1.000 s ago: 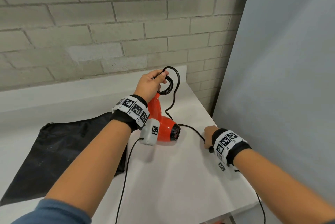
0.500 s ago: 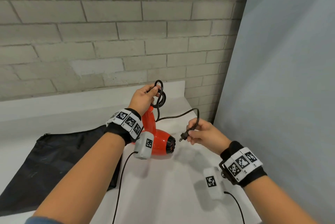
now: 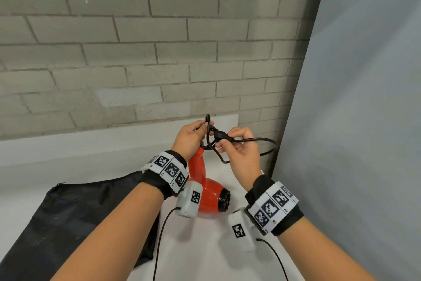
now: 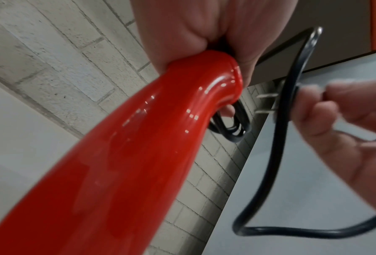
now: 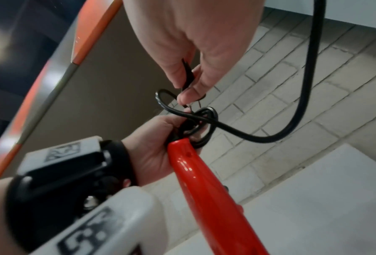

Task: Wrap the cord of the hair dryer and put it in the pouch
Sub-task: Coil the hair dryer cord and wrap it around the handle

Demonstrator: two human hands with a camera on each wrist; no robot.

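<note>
A glossy red hair dryer [image 3: 210, 192] stands on its barrel on the white table, handle [image 4: 152, 138] up. My left hand [image 3: 192, 136] grips the handle's top together with small coils of the black cord [image 3: 208, 135]. My right hand [image 3: 237, 144] pinches the plug [image 3: 222, 135] and holds it against those coils; its prongs [image 4: 267, 103] show in the left wrist view. A loose loop of cord [image 3: 268, 146] hangs to the right of my right hand. The black pouch [image 3: 68, 219] lies flat on the table at the left.
A brick wall [image 3: 136, 53] rises behind the white table [image 3: 200, 258]. A grey panel [image 3: 364, 121] stands close on the right. Thin sensor cables [image 3: 159, 242] hang from both wrist units over the table's front.
My right hand picked up the plug from the table's right side and carried it up and left to the coils at the handle's top. The left hand kept its grip.
</note>
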